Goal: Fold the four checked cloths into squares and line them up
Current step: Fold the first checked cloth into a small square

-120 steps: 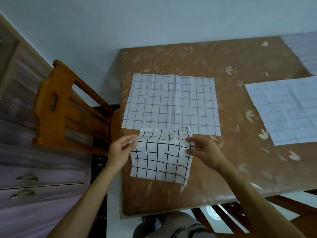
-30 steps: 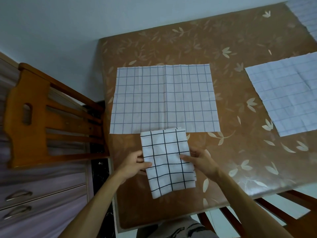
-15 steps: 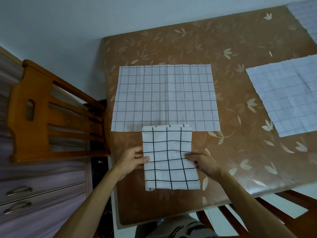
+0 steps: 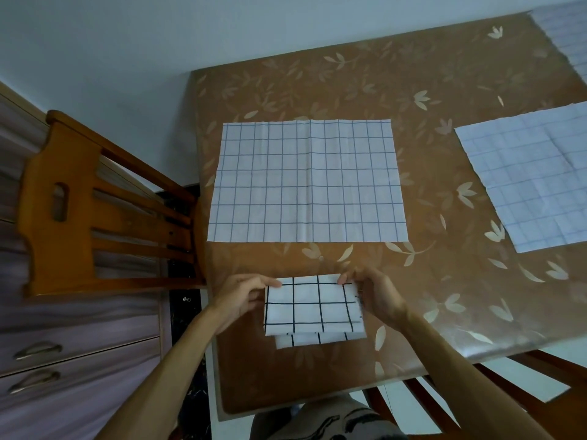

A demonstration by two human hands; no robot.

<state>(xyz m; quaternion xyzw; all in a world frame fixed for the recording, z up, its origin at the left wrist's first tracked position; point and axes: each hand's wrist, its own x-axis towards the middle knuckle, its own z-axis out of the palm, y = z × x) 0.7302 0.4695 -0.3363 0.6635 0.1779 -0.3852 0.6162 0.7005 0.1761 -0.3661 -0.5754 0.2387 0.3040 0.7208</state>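
A white cloth with bold black checks (image 4: 313,308) lies folded small near the table's front edge, its lower layer sticking out below the top one. My left hand (image 4: 239,296) pinches its far left corner and my right hand (image 4: 374,293) pinches its far right corner. Behind it a larger cloth with thin checks (image 4: 306,182) lies spread flat. A bluish checked cloth (image 4: 533,176) lies flat at the right, cut off by the frame. A fourth checked cloth (image 4: 568,30) shows only at the far right corner.
The brown leaf-patterned table (image 4: 444,281) stands against a pale wall. A wooden chair (image 4: 104,217) is at its left side, with a drawer unit (image 4: 63,360) beside it. Another chair (image 4: 508,392) sits under the front right edge.
The black-checked cloth has been folded over once more, from a tall rectangle into a shorter piece. Both hands have moved from its side edges to its far corners.
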